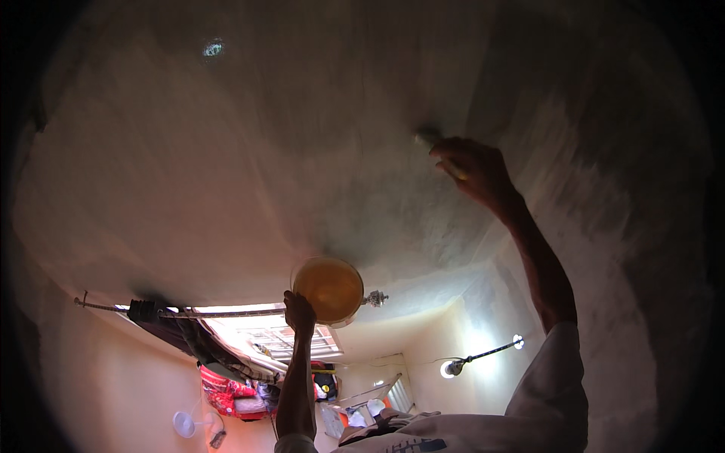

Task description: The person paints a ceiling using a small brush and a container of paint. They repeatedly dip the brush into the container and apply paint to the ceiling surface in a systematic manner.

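Observation:
My raised right hand (474, 167) is closed round a brush (456, 171) with a partly yellow handle. The brush's blurred head points up and left, at or very near a large, patchy grey-brown plaster surface (249, 158). Lower down, my left hand (300, 311) grips the left edge of a round, pale-rimmed bucket (329, 291). A tan-orange round face shows within its rim; whether that is liquid inside or the bucket's bottom I cannot tell. Darker, damp-looking patches lie around the brush and to its right.
A curtain rod (226, 312) with dark bunched curtains crosses a bright window (260, 332) behind the bucket. At the lower right, a lit bulb (449, 368) is beside a wall. Red fabric (226, 392), a white fan (183, 424) and a ladder-like frame (393, 392) are farther below.

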A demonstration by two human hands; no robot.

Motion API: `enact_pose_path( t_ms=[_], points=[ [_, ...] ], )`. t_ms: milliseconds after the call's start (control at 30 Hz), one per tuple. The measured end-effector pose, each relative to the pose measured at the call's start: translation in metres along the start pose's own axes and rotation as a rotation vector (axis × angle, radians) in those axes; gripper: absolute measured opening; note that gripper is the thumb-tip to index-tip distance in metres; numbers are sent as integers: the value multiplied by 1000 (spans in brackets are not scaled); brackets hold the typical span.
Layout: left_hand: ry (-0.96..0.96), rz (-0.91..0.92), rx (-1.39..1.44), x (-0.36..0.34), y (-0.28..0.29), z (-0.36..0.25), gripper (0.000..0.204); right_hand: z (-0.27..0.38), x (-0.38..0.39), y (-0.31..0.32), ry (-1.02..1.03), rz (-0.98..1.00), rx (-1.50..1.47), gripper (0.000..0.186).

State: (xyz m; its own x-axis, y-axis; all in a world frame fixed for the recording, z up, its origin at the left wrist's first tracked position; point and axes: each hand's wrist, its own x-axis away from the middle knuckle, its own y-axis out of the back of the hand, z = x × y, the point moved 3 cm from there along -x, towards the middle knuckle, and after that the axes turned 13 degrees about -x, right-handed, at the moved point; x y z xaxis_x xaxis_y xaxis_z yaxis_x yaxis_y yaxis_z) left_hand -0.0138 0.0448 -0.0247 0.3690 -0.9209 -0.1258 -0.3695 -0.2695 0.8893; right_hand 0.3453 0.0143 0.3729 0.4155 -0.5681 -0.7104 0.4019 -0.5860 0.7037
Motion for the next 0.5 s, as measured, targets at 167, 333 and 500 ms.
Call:
enact_pose_path(
  t_ms=[167,333,500],
  points=[
    [33,26,1,2,6,-8,27,-3,-55,56,-10,-69,-20,24],
    [50,3,2,4,8,-2,25,-9,-111,102,-24,-88,-107,24],
    [42,-23,-10,3,7,4,25,-8,-167,155,-70,-47,-249,17]
  ],
)
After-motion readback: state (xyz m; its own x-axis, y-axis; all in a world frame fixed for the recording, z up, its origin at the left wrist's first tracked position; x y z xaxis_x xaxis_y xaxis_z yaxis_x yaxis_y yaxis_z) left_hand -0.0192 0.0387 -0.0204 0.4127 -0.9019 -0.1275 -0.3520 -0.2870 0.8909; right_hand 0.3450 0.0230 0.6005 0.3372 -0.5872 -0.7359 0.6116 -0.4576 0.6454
